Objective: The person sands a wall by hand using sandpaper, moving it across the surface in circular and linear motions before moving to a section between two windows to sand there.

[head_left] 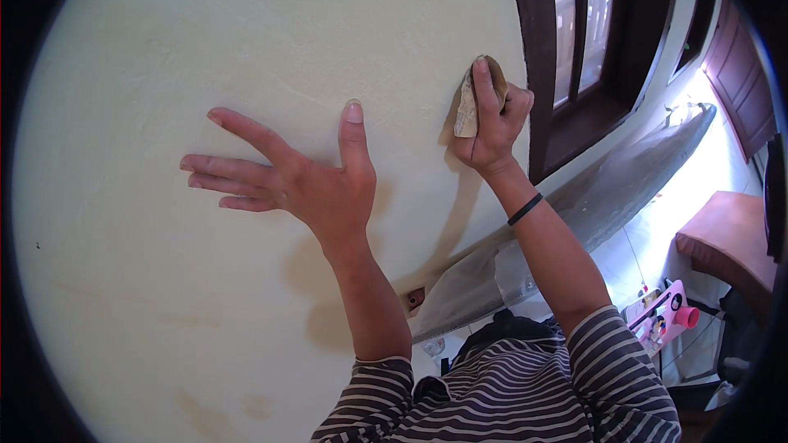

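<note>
A pale cream wall [180, 57] fills the left and middle of the head view, with faint marks and brownish stains low down. My left hand [308, 180] is at the wall with its fingers spread and nothing in it. To the right, near the dark window frame, my right hand [497, 119] grips a folded piece of worn sandpaper [466, 111], pale on one face and brown on the other. The index finger lies along the piece, which is against or very near the wall.
A dark window frame [538, 74] borders the wall at right. Below it lies a long object under clear plastic [574, 221]. A brown table [726, 226], a pink item [677, 316] and a door [739, 74] stand at far right. A red socket-like fitting [416, 299] is low on the wall.
</note>
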Tool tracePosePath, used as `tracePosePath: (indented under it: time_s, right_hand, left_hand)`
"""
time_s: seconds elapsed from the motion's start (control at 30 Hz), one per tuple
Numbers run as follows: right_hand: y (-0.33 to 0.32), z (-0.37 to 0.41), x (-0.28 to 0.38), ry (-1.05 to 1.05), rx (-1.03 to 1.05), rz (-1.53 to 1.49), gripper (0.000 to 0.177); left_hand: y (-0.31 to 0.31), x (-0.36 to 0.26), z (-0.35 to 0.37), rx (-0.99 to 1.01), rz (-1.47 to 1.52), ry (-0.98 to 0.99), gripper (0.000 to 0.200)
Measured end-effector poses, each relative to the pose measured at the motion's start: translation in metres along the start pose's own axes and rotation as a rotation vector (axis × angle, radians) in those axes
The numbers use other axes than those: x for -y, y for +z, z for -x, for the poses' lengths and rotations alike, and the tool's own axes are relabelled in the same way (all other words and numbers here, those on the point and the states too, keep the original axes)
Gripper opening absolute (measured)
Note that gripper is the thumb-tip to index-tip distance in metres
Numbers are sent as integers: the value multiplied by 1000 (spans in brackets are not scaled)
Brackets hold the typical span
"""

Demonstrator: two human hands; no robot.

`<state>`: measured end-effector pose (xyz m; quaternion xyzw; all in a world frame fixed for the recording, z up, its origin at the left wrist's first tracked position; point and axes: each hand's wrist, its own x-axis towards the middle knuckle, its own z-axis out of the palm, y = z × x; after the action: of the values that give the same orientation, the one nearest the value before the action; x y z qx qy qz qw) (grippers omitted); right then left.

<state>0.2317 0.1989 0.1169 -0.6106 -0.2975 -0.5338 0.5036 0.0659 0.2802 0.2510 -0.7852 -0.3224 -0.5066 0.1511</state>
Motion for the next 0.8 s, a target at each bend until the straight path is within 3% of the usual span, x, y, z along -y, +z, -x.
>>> tracePosePath:
  time_s: [0.33,0.8]
  right_hand:
    - [-1,-2,-1,-19,-4,-7,66]
    - [-1,0,0,-17,12,15,65]
  left_hand:
    - [-2,-1,0,7,71,-60,111]
    - [-1,2,1,7,62,-53,112]
